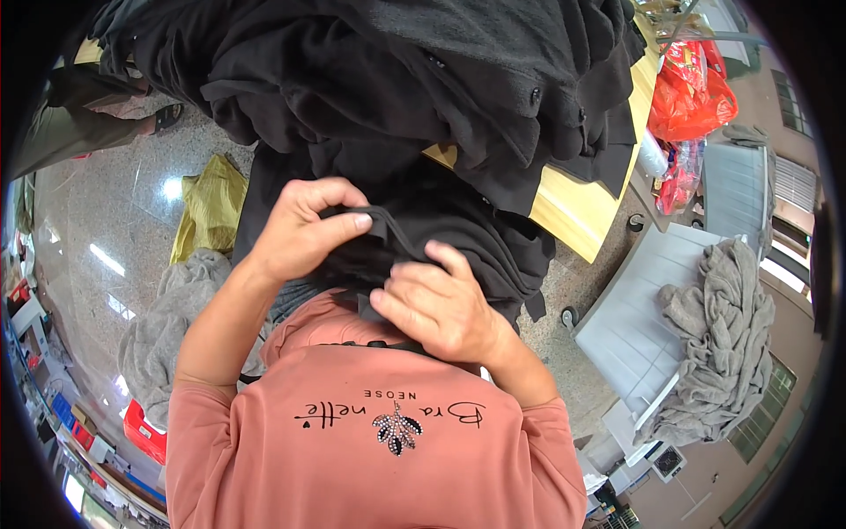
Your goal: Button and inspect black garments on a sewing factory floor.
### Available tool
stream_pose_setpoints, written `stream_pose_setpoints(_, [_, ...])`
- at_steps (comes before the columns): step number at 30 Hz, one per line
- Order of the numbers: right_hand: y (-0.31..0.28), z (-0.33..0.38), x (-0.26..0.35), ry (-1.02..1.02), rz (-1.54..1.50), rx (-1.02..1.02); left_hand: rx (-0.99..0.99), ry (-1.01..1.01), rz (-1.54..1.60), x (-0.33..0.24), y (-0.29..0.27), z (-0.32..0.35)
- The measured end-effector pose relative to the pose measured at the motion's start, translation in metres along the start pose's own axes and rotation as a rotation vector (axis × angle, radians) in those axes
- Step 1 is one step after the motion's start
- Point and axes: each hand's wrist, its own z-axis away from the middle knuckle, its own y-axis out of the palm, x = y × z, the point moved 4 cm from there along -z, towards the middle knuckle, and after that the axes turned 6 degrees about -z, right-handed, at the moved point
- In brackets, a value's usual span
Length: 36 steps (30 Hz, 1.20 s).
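Note:
My left hand (304, 231) pinches a folded edge of a black garment (476, 242) between thumb and fingers. Lower and to the right, my right hand (439, 304) curls its fingers on the same dark cloth, close to my body. The garment lies bunched over my lap, and part of it is hidden behind the right hand. Beyond both hands rises a large heap of black garments (352, 70), with small dark buttons or studs showing on some of them.
A pale wooden tabletop (573, 212) shows under the heap at right. Grey knitted cloth (727, 344) lies over a grey plastic bin (630, 326). Red plastic bags (692, 93) stand far right. Yellow cloth (210, 203) and grey cloth (167, 326) lie left; a person's leg (79, 132) is far left.

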Motion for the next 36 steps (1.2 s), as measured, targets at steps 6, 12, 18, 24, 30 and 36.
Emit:
stream_pose_setpoints(6, [-0.006, 0.003, -0.007, 0.067, 0.038, -0.178, 0.226, -0.178, 0.021, -0.016, 0.033, 0.01])
stream_pose_setpoints(12, [0.007, 0.024, -0.016, 0.145, -0.012, -0.153, 0.34, -0.33, 0.256, 0.005, 0.034, 0.018])
stream_pose_setpoints(18, [0.007, 0.021, -0.011, 0.066, -0.073, -0.214, 0.261, -0.471, 0.354, 0.014, 0.041, 0.02])
stream_pose_setpoints(24, [0.008, 0.017, -0.009, 0.012, 0.042, -0.165, 0.278, -0.495, 0.356, 0.009, 0.047, 0.015])
stream_pose_setpoints(30, [0.015, 0.017, -0.013, 0.055, 0.034, -0.123, 0.236, -0.466, 0.418, 0.019, 0.042, 0.022])
stream_pose_setpoints(36, [0.014, 0.014, -0.017, 0.065, 0.042, -0.112, 0.175, -0.49, 0.578, 0.03, 0.048, 0.026])
